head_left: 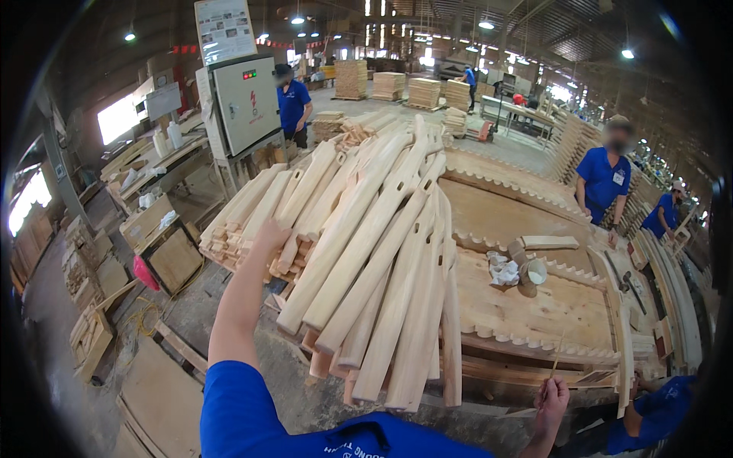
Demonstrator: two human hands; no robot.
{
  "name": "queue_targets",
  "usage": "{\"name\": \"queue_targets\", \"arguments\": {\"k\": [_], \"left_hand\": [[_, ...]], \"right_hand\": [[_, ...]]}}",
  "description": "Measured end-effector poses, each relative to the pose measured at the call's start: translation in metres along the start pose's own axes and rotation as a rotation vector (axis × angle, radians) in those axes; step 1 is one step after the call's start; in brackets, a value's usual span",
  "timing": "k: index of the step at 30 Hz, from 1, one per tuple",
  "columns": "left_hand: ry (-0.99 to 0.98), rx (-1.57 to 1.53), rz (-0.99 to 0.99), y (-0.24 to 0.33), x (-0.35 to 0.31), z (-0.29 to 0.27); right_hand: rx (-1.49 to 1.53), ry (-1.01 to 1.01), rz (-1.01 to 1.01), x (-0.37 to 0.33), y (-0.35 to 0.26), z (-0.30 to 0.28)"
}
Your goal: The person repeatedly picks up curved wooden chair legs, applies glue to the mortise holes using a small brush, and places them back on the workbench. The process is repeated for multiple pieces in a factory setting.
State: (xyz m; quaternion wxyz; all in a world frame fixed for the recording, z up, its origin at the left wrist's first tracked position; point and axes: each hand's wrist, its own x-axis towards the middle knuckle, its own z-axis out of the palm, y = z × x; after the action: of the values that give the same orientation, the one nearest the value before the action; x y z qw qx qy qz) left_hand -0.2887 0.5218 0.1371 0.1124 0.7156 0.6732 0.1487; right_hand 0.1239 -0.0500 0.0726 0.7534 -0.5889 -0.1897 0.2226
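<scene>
A big pile of pale, shaped wooden pieces (366,259) fans out in front of me, several with oval slots near their far ends. My left hand (272,235) reaches to the pile's left part, its fingers closed at a short-looking wooden piece (289,252); part of the fingers is hidden. Low on the right, my right hand (551,395) pinches a thin yellowish stick (558,353) that points upward; whether it is a pencil I cannot tell. That hand is apart from the pile, beside the edge of a wooden bench.
The wooden bench (527,309) has scalloped strips, a white cup (533,271), crumpled white paper (503,269) and a loose wood block (548,242). An electrical cabinet (246,103) stands behind the pile. Co-workers in blue stand at the right (603,179) and lower right (660,412).
</scene>
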Motion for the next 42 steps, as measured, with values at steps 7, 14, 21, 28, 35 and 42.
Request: {"name": "queue_targets", "arguments": {"k": [7, 14, 21, 28, 35, 42], "left_hand": [[0.239, 0.17, 0.14, 0.02, -0.015, 0.005], [0.469, -0.028, 0.223, -0.02, -0.057, -0.039], [0.196, -0.773, 0.291, 0.023, -0.173, -0.1], [-0.071, -1.153, 0.211, 0.142, -0.363, -0.097], [-0.355, -1.201, -0.104, 0.238, -0.454, 0.001], [-0.516, -1.149, 0.078, 0.3, -0.486, 0.141]], "right_hand": [[-0.077, 0.153, -0.009, -0.009, 0.0, -0.001], [-0.347, -0.044, -0.085, 0.074, -0.011, -0.019], [-1.544, 0.058, -0.502, 0.209, -0.073, -0.009], [-2.11, -0.23, -0.55, 0.3, -0.102, 0.023], [-2.071, -0.439, -0.617, 0.339, -0.086, 0.023], [-1.834, -0.451, -0.604, 0.37, -0.046, -0.012]]}}
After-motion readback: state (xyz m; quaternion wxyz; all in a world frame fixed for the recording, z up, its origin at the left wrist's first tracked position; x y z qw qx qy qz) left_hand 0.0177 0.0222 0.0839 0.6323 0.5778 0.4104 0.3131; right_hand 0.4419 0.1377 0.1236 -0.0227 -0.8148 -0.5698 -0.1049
